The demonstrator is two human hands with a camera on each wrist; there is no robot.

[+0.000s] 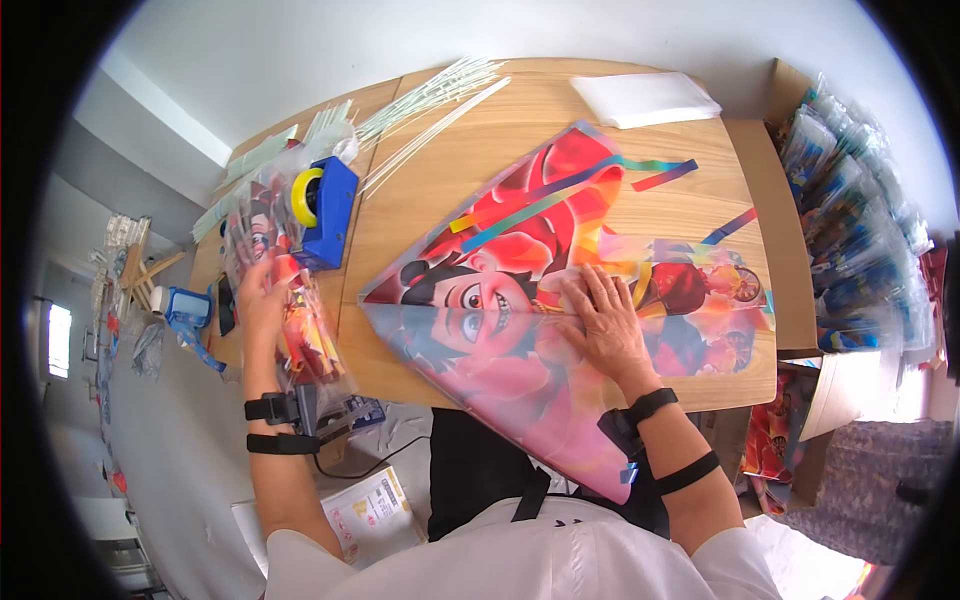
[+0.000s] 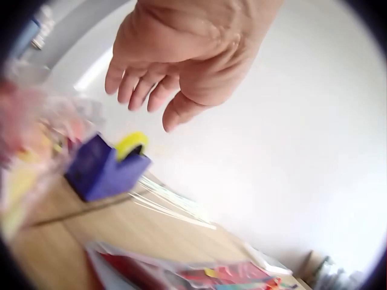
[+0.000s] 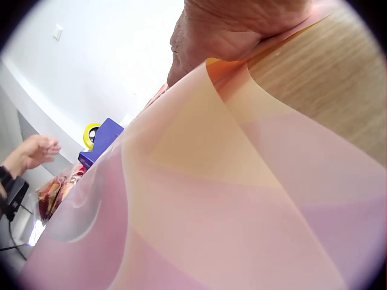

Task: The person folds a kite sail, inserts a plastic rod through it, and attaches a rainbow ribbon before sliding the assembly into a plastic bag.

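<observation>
A printed kite sheet [image 1: 490, 330] with a cartoon figure and coloured ribbons lies on the table, its near corner past the edge. My right hand [image 1: 605, 325] rests on its middle, fingers extended; in the right wrist view the hand [image 3: 236, 27] is partly cut off above the curving sheet [image 3: 181, 199]. My left hand [image 1: 262, 300] is over clear-bagged printed pieces [image 1: 310, 325]. The left wrist view shows that hand [image 2: 187, 54] with loosely bent fingers and nothing in them. Beside the bags stands a blue tape dispenser [image 1: 342, 205] with yellow tape [image 1: 306, 198].
Thin white rods [image 1: 430, 100] lie at the table's back left, a stack of clear sheets [image 1: 645, 98] at the back right. A cardboard box [image 1: 765, 230] of bagged items [image 1: 850, 210] stands to the right. Bottle [image 1: 185, 305] at far left.
</observation>
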